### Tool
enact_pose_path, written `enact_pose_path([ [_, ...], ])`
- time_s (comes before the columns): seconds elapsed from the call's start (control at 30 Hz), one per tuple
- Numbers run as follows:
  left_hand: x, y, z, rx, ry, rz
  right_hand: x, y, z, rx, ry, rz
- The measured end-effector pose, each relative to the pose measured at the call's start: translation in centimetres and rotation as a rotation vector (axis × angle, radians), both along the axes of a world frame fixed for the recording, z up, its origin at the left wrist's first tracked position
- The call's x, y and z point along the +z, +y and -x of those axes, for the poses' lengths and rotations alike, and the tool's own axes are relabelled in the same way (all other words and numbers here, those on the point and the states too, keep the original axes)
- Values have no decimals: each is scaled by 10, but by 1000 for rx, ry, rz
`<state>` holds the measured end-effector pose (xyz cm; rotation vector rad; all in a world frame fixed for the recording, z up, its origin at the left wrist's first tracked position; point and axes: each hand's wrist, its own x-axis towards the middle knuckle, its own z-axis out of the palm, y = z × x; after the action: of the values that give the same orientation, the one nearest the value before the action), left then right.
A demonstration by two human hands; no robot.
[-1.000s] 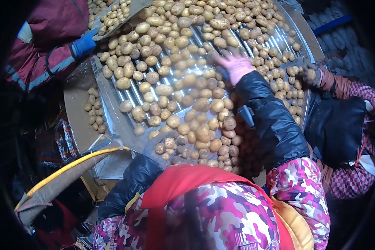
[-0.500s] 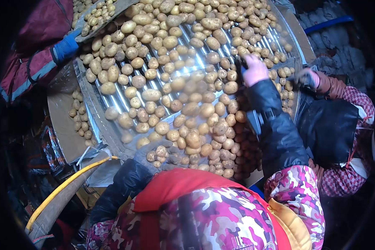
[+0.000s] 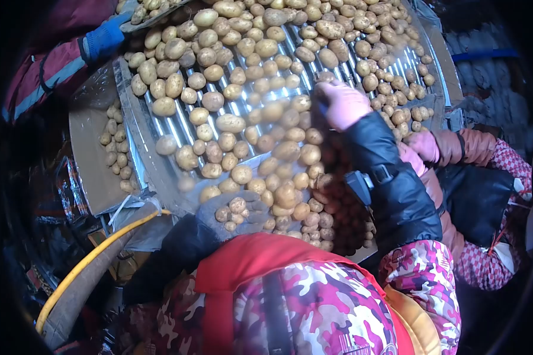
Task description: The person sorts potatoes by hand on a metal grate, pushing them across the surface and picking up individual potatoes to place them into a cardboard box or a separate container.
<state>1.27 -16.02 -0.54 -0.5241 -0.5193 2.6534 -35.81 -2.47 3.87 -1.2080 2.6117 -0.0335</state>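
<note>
My left hand (image 3: 234,212), in a grey glove, is cupped palm up at the near edge of the sorting rollers. Several small potatoes (image 3: 237,205) rest in it. My right hand (image 3: 342,105), in a pink glove with a dark palm side, stretches over the middle of the bed. Its curled fingers close at a brown potato (image 3: 324,77); the palm is hidden from above. Many potatoes (image 3: 230,123) lie loose on the metal rollers (image 3: 173,129). Below my right forearm, more potatoes are packed in shadow.
A co-worker's pink-gloved hand (image 3: 424,146) is at the right edge of the bed. Another person's blue cuff (image 3: 105,39) shows at upper left. A cardboard box (image 3: 93,171) holding potatoes stands at left, and a yellow-edged curved bar (image 3: 95,247) lies near my left arm.
My right hand has moved left across the rollers to the brown potato. My left hand still holds small potatoes. The co-worker's hand at right has drawn back. The view has shifted slightly.
</note>
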Motion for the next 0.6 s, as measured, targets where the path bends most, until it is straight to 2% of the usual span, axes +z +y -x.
enact_pose_path([
  [0.03,1,0,-2,20,35,-39,-5,-9,-11,7,25,-111],
  [0.07,6,-2,-5,11,44,93,-5,-20,-11,-41,26,-161],
  [0.17,-10,-2,-11,73,132,49,-14,-41,-2,-10,49,-154],
  [0.23,-14,-4,-10,61,141,73,-15,-45,0,-73,-64,-282],
  [0.33,-9,0,-7,44,92,113,-16,-32,-8,-113,-32,-232],
  [0.37,-5,2,-8,28,48,156,-21,-18,-15,-195,28,-66],
  [0.43,11,0,-4,-5,-96,360,-16,7,-35,-207,81,275],
  [0.47,36,3,8,-20,-248,437,3,11,-55,-184,91,389],
  [0.5,43,7,13,-20,-259,500,20,13,-77,-165,92,501],
  [0.53,47,9,17,-24,-270,564,20,16,-91,-98,-117,454],
  [0.57,48,10,19,-30,-282,628,22,18,-110,14,-203,471],
  [0.6,13,6,11,8,-133,393,25,19,-130,122,-298,485],
])
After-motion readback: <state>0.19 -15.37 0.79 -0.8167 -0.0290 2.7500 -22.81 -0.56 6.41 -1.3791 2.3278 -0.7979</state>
